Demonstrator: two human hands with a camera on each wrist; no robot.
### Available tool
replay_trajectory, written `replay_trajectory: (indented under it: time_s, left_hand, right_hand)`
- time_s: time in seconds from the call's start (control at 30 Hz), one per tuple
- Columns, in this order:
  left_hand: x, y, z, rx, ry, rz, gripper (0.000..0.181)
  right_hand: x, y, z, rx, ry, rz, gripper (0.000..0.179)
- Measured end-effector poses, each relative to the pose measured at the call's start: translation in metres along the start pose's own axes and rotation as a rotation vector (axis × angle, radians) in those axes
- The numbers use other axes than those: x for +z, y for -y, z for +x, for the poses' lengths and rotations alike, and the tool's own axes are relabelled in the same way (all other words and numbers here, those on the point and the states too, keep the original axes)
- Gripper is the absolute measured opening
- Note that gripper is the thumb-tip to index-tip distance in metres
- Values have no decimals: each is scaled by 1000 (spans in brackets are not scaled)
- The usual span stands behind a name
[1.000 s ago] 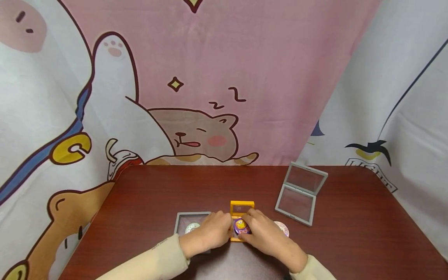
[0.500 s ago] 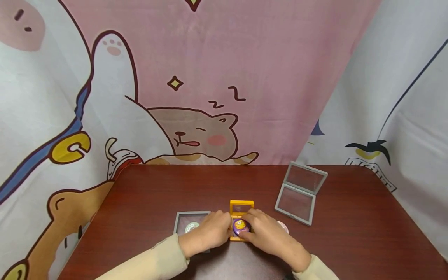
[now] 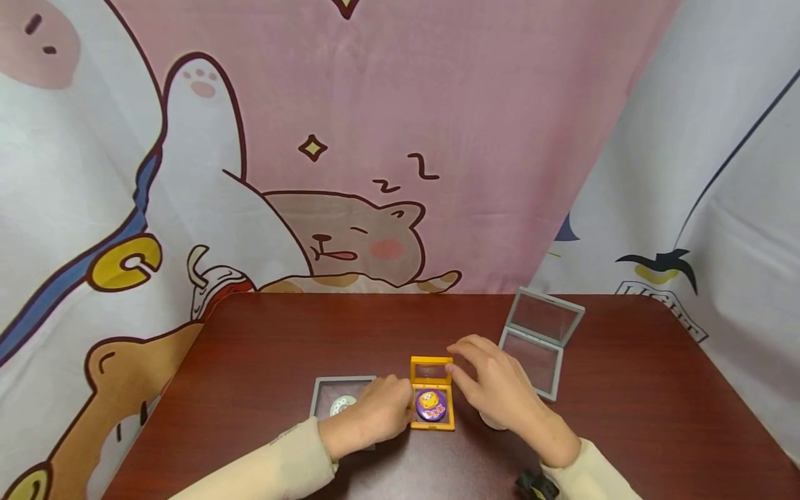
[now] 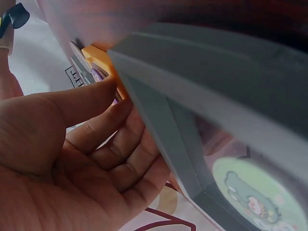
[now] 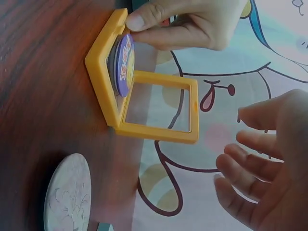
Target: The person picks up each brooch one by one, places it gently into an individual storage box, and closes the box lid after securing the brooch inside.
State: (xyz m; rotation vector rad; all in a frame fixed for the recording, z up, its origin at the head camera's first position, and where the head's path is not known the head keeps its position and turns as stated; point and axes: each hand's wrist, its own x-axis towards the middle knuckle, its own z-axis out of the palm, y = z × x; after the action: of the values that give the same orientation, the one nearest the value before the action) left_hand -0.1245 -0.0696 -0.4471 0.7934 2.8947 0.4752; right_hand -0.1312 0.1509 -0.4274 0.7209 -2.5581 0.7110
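Note:
On the table a small yellow display case (image 3: 451, 411) stands with its clear-windowed lid raised at the back. A round purple badge (image 3: 431, 405) with a yellow figure lies inside its base. My left hand (image 3: 378, 414) pinches the left edge of the case between thumb and forefinger, as the right wrist view also shows. Raised beside the lid, my right hand (image 3: 503, 389) has loosely spread fingers that hold nothing. The right wrist view shows a gap between those fingers and the lid.
A grey case (image 3: 317, 397) with a pale green badge (image 4: 252, 195) stands left, partly behind my left hand. At the right another grey case (image 3: 556, 375) lies unfolded. A pale round badge (image 5: 70, 192) lies right of the yellow case, mostly hidden by my right hand in the head view.
My right hand has let go of the purple badge and moved up and right, its fingers now spread by the lid. My left hand stays at the yellow case's edge.

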Motion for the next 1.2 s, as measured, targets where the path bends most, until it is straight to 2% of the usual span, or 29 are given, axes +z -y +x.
replay_trajectory:
  time_s: [0.2, 0.47, 0.8, 1.07, 1.2]
  left_hand:
    - [-1, -1, 0, -1, -3, 5, 47]
    - [0, 0, 0, -4, 7, -13, 47]
    - [-3, 3, -2, 72, 4, -53, 61]
    - [-2, 8, -2, 62, 29, -105, 65]
    - [-1, 9, -2, 63, 29, -104, 64]
  right_hand:
    - [4, -6, 1, 43, 49, -5, 38]
    - [14, -8, -3, 135, 181, -2, 31]
    - [14, -7, -12, 74, 121, 2, 16]
    - [15, -3, -24, 27, 117, 15, 15]
    - [15, 2, -29, 49, 140, 3, 16]
